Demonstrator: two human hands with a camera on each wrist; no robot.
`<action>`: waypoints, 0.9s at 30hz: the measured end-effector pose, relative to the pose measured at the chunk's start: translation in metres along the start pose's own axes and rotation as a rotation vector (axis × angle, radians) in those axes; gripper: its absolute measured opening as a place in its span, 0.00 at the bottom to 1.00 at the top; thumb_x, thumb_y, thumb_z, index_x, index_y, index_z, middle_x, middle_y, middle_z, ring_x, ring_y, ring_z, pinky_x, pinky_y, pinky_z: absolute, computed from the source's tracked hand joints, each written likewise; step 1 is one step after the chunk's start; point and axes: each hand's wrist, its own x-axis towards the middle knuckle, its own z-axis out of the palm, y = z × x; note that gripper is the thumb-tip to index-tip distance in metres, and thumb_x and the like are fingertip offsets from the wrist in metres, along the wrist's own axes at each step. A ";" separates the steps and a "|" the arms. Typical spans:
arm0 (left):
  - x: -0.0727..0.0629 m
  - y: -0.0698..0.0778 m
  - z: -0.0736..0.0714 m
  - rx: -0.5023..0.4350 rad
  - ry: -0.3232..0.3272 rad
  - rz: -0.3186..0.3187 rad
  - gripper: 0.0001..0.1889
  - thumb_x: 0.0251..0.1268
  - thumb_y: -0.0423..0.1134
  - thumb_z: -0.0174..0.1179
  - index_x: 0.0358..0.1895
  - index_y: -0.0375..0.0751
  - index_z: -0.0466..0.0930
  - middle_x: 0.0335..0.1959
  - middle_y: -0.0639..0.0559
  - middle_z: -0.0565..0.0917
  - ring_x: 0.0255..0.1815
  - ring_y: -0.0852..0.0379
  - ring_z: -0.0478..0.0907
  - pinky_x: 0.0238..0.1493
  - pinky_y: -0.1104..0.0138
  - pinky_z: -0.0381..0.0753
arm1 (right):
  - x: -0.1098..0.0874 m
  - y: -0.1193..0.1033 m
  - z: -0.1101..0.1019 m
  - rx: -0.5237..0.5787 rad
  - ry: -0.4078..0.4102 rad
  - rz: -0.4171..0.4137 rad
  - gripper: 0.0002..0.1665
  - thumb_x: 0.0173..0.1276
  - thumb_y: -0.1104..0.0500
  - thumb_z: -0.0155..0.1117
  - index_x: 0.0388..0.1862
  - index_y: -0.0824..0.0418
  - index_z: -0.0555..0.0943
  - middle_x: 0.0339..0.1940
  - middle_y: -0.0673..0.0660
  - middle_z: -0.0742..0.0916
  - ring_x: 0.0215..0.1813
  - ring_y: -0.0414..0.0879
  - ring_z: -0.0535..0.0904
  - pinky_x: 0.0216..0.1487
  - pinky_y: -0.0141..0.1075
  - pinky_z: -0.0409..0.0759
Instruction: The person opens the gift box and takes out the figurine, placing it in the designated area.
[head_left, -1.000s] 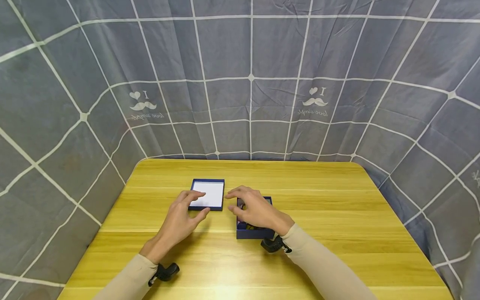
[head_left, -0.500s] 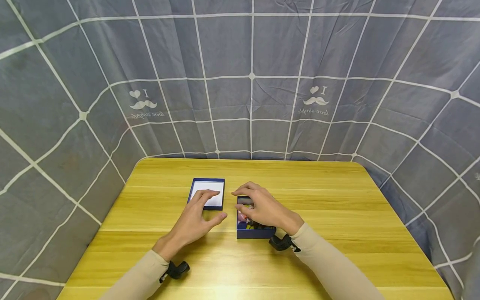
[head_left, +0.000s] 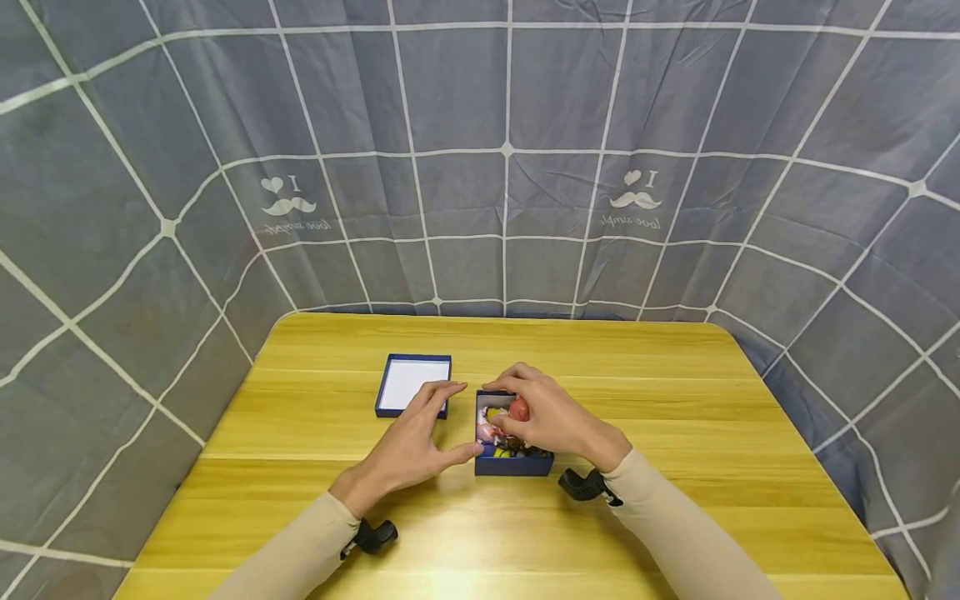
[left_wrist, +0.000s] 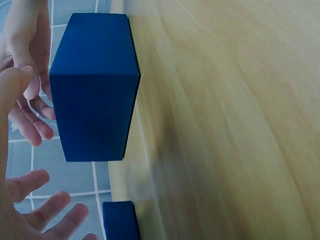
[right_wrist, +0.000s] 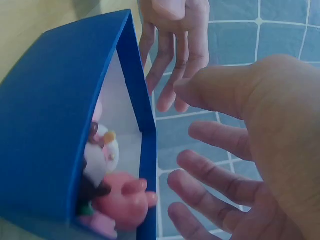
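A deep blue box (head_left: 512, 468) stands on the table, filled with small coloured toy figures (head_left: 491, 429). Over its open top hovers my right hand (head_left: 546, 421), fingers apart and slightly bent, holding nothing. A round-headed pink-red figure (right_wrist: 122, 200) lies near the rim in the right wrist view, apart from the fingertips. My left hand (head_left: 408, 450) is just left of the box, its thumb near the box's front left corner and its fingers loosely extended. Whether that thumb touches the box, I cannot tell. Part of the box's contents is hidden behind my right hand.
A shallow blue lid (head_left: 408, 379) with a white inside lies behind my left hand, left of the box. The wooden table (head_left: 660, 517) ends at a grey curtain (head_left: 555, 208) with white lines at the back and sides.
My left hand has moved right, from in front of the lid to beside the box. My right hand has shifted slightly right, so more of the figures shows, including the red one.
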 end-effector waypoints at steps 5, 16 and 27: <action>0.004 0.003 0.007 -0.005 -0.035 0.006 0.55 0.71 0.73 0.76 0.94 0.55 0.64 0.93 0.46 0.66 0.90 0.37 0.72 0.84 0.35 0.81 | -0.008 0.005 -0.004 -0.020 0.002 0.014 0.29 0.83 0.54 0.79 0.78 0.59 0.87 0.72 0.59 0.87 0.63 0.55 0.89 0.56 0.42 0.96; 0.015 0.013 0.018 0.018 -0.089 0.014 0.61 0.69 0.77 0.76 0.96 0.53 0.60 0.95 0.42 0.62 0.91 0.34 0.70 0.83 0.33 0.81 | -0.020 0.016 -0.013 -0.108 0.045 0.028 0.29 0.80 0.58 0.80 0.77 0.59 0.88 0.69 0.58 0.88 0.72 0.57 0.85 0.75 0.58 0.88; 0.019 0.015 0.025 0.030 -0.091 0.037 0.62 0.67 0.76 0.77 0.95 0.46 0.63 0.93 0.44 0.66 0.89 0.37 0.74 0.85 0.37 0.81 | -0.025 0.022 -0.013 -0.171 0.047 0.065 0.27 0.81 0.54 0.81 0.75 0.59 0.89 0.65 0.57 0.89 0.69 0.56 0.84 0.72 0.57 0.88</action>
